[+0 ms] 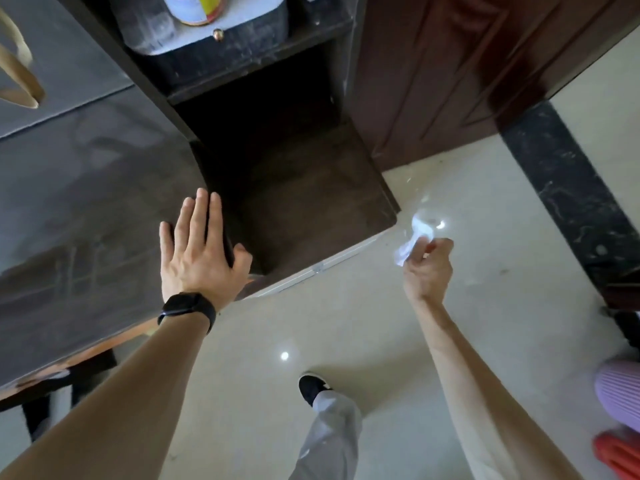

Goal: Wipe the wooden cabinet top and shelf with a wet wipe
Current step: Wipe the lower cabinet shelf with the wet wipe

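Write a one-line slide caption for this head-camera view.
Left hand rests on the dark wooden cabinet edge while the right hand pinches a crumpled white wet wipe.

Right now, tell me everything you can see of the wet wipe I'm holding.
The wet wipe is white and crumpled into a loose wad, its edges blurred. The right hand pinches one end, so most of it shows beyond the fingers. It hangs in the air over the pale floor, beside the front corner of the dark shelf, touching neither.
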`<act>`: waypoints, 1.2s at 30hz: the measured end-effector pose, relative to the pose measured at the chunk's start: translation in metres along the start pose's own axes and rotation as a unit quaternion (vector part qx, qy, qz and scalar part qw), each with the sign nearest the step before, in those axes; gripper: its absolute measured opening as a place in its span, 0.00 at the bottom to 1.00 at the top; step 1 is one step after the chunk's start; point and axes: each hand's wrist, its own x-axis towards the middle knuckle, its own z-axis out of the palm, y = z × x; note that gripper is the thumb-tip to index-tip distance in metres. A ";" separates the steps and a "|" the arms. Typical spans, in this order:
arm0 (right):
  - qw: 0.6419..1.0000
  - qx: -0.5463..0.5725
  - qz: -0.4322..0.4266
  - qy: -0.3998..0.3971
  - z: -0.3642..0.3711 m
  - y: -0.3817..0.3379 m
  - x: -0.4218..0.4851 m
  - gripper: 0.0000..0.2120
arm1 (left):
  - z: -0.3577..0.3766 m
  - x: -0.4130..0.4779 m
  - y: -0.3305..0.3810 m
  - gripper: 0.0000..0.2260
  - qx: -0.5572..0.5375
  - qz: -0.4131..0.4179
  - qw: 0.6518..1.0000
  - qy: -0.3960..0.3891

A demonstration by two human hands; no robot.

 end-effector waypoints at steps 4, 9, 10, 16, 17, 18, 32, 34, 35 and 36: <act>0.998 0.002 -0.067 -0.007 -0.006 -0.005 0.010 0.10 | 0.004 0.000 -0.002 0.35 0.007 0.006 1.000 0.008; 0.989 -0.014 -0.130 -0.073 0.004 -0.020 0.028 0.09 | 0.003 0.000 -0.001 0.36 0.002 0.008 1.000 0.021; 0.984 -0.029 -0.151 -0.089 0.007 -0.023 0.031 0.08 | 0.002 -0.001 0.000 0.36 -0.002 0.009 1.000 0.024; 0.940 -0.188 -0.247 -0.141 0.017 -0.037 0.042 0.08 | 0.000 -0.002 0.001 0.35 -0.001 0.015 0.999 0.028; 0.931 -0.207 -0.267 -0.140 0.017 -0.035 0.041 0.09 | 0.001 -0.002 0.000 0.35 0.000 0.015 0.999 0.029; 0.922 -0.220 -0.287 -0.137 0.017 -0.033 0.040 0.08 | 0.002 -0.002 0.000 0.35 0.001 0.014 0.999 0.031; 0.864 -0.241 -0.417 -0.145 0.063 -0.087 0.087 0.13 | 0.006 -0.002 0.000 0.35 -0.003 0.019 0.999 0.043; 0.878 -0.251 -0.384 -0.136 0.053 -0.076 0.077 0.16 | 0.005 -0.001 -0.001 0.35 -0.001 0.016 0.999 0.038; 0.878 -0.266 -0.371 -0.146 0.045 -0.068 0.071 0.18 | 0.005 -0.002 0.000 0.35 0.000 0.013 0.999 0.032; 0.872 -0.286 -0.362 -0.163 0.035 -0.059 0.065 0.20 | 0.004 -0.003 0.001 0.35 -0.001 0.010 1.000 0.027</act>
